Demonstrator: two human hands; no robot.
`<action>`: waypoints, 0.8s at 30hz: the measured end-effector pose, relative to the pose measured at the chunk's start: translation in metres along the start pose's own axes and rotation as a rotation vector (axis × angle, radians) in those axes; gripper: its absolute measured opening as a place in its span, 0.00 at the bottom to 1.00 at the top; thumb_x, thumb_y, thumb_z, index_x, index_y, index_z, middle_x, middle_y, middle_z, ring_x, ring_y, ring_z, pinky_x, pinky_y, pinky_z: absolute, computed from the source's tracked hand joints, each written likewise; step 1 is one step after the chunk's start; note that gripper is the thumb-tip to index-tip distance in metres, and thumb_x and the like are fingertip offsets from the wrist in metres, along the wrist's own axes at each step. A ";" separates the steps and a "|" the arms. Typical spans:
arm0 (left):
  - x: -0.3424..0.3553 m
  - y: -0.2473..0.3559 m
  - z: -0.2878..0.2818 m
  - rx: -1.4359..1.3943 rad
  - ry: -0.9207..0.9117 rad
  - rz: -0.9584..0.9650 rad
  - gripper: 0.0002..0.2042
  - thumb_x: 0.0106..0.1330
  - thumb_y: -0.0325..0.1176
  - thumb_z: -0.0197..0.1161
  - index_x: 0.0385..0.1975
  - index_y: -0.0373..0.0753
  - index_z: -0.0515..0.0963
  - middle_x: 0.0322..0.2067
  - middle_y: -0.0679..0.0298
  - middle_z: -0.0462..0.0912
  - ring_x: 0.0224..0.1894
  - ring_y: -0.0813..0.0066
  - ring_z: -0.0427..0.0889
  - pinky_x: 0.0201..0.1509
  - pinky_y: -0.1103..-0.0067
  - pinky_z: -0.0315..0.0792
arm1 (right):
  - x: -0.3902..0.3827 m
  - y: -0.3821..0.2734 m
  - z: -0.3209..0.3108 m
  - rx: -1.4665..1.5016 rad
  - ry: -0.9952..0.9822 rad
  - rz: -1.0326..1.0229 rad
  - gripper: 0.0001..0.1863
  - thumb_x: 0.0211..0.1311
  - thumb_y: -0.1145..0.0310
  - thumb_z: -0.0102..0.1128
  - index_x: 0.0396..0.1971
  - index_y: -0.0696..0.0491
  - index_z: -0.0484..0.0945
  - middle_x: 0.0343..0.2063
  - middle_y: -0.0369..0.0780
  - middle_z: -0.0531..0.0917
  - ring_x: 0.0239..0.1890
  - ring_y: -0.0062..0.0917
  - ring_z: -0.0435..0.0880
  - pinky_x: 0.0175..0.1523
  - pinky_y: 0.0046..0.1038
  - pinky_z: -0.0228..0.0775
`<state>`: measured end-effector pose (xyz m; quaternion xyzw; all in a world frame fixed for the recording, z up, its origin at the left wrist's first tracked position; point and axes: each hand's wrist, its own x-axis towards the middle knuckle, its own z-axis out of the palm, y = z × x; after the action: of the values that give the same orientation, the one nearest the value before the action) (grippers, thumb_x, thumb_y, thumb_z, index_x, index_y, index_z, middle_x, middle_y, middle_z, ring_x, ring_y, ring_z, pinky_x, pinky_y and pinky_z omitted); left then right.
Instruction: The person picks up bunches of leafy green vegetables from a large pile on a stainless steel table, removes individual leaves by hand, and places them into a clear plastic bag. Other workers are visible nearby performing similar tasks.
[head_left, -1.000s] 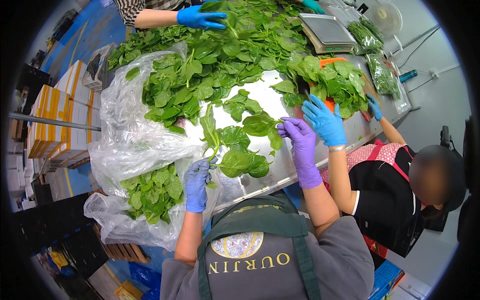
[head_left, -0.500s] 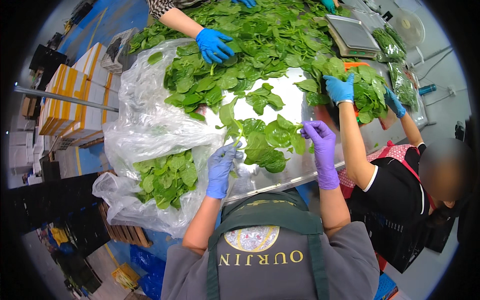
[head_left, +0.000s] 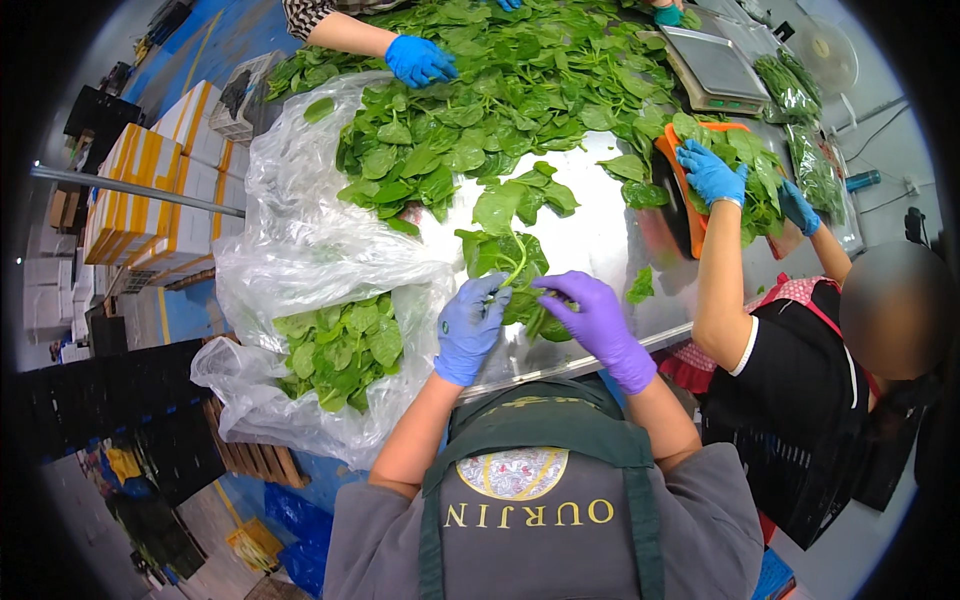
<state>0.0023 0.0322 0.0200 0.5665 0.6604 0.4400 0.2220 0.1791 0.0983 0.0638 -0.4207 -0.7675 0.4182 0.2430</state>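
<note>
Over the near edge of the metal table (head_left: 605, 245), my left hand (head_left: 470, 328), in a blue-violet glove, pinches the stem of a leafy green sprig (head_left: 516, 262). Its leaves fan out beyond my fingers. My right hand (head_left: 598, 325), in a purple glove, is closed close beside it, thumb and fingers together at the sprig's leaves; some leaves hang below these fingers, partly hidden. A small bunch of leaves (head_left: 545, 190) lies just beyond. To the left, more leaves (head_left: 345, 350) sit inside a clear plastic bag (head_left: 300, 255).
A big pile of leafy greens (head_left: 500, 100) covers the far table. A co-worker's blue-gloved hand (head_left: 420, 60) reaches over it. On the right, another person's gloved hands (head_left: 712, 172) handle leaves at an orange tray (head_left: 690, 215). A scale (head_left: 715, 65) stands behind.
My right hand has moved left, toward my left hand, bringing the spread leaves together. The far co-worker's hand has lifted slightly back; the right co-worker's hand shifted, showing more orange tray.
</note>
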 end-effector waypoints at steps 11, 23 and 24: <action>0.015 0.023 -0.020 0.404 -0.270 0.266 0.12 0.52 0.30 0.59 0.38 0.43 0.73 0.30 0.61 0.76 0.29 0.60 0.76 0.31 0.71 0.70 | 0.009 0.006 0.022 -0.232 -0.075 -0.155 0.13 0.52 0.66 0.58 0.39 0.51 0.76 0.29 0.41 0.79 0.33 0.35 0.78 0.36 0.34 0.71; 0.016 0.029 -0.011 0.222 -0.229 0.147 0.14 0.50 0.22 0.57 0.37 0.41 0.70 0.31 0.58 0.78 0.32 0.57 0.78 0.33 0.70 0.71 | 0.013 0.008 0.012 0.115 -0.143 0.053 0.11 0.50 0.63 0.62 0.32 0.53 0.79 0.26 0.41 0.79 0.30 0.34 0.79 0.36 0.30 0.70; 0.016 0.029 -0.009 0.200 -0.215 0.163 0.14 0.50 0.22 0.57 0.38 0.41 0.70 0.31 0.58 0.78 0.32 0.57 0.78 0.33 0.70 0.71 | 0.013 0.011 0.012 0.077 -0.135 0.020 0.11 0.50 0.63 0.62 0.31 0.53 0.78 0.25 0.41 0.79 0.29 0.34 0.79 0.35 0.31 0.70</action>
<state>0.0065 0.0438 0.0523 0.6815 0.6249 0.3255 0.1976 0.1681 0.1075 0.0482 -0.3896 -0.7613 0.4771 0.2027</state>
